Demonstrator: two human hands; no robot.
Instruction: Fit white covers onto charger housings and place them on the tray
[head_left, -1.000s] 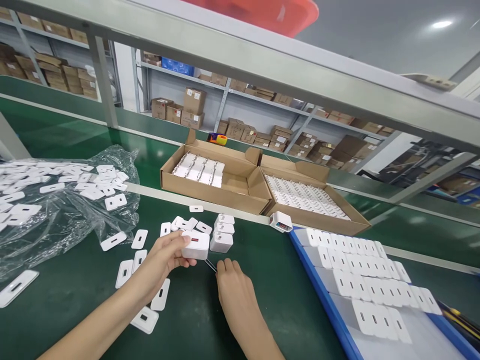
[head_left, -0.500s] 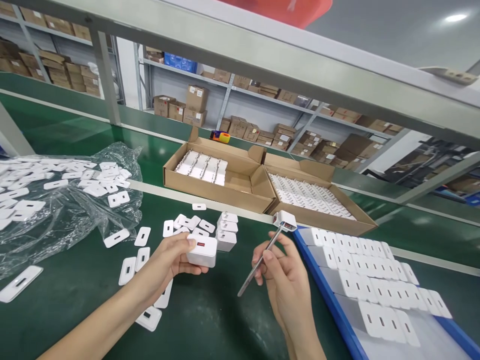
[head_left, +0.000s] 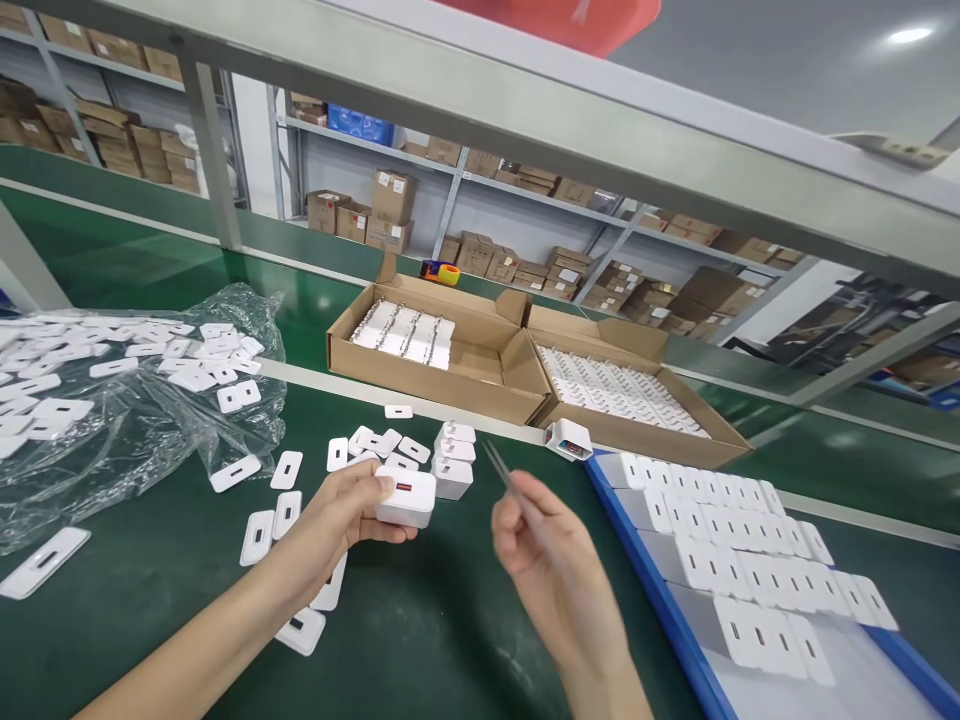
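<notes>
My left hand [head_left: 352, 505] is closed around a white USB charger [head_left: 411, 508], whose red-lined port faces me. Tweezers [head_left: 510, 480] are gripped in my right hand [head_left: 551, 570], tips pointing up and left, slightly blurred. Just beyond my left hand stand several white chargers [head_left: 454, 475] in a short row. Loose white cover plates with slots [head_left: 257, 537] lie beside and under my left forearm. Past the tweezers, an open-ended white housing [head_left: 568, 439] lies at the tray's corner, its inner parts visible.
At right is a blue-edged tray [head_left: 660, 600] with rows of white chargers [head_left: 727, 575]. Two cardboard boxes [head_left: 442, 393] with white parts stand behind. More cover plates lie on a clear plastic bag [head_left: 172, 440] at left. A metal beam [head_left: 480, 95] crosses overhead.
My right hand has moved away from the open-ended housing, and the tweezers have swung so their tips point up and left. My left hand still holds the charger in nearly the same place.
</notes>
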